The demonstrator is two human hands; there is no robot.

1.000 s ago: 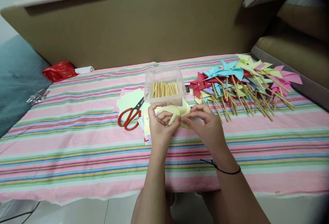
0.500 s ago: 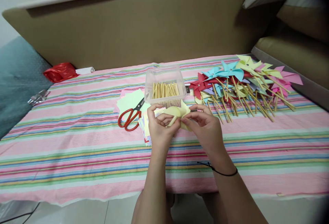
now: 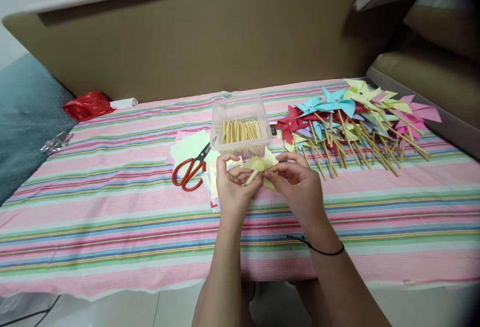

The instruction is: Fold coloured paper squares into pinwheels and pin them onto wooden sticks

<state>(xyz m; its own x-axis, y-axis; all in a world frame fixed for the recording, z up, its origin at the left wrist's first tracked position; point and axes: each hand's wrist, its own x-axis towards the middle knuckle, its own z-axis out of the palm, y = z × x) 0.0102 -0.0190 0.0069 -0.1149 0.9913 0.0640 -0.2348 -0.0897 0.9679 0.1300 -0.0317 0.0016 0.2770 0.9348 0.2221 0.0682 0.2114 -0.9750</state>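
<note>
Head view: a curled piece of yellow paper (image 3: 255, 163) is held up between two hands, over a striped cloth (image 3: 112, 207). The left hand (image 3: 237, 187) pinches one side, and the right hand (image 3: 300, 181) pinches the other, with their fingertips close together. Just past the paper is a clear box (image 3: 240, 104) with thin sticks (image 3: 242, 131) in it. Red scissors (image 3: 194, 161) lie to the left, partly on flat paper sheets (image 3: 192, 146). Many pinwheels (image 3: 337, 101) lie in a pile to the right.
</note>
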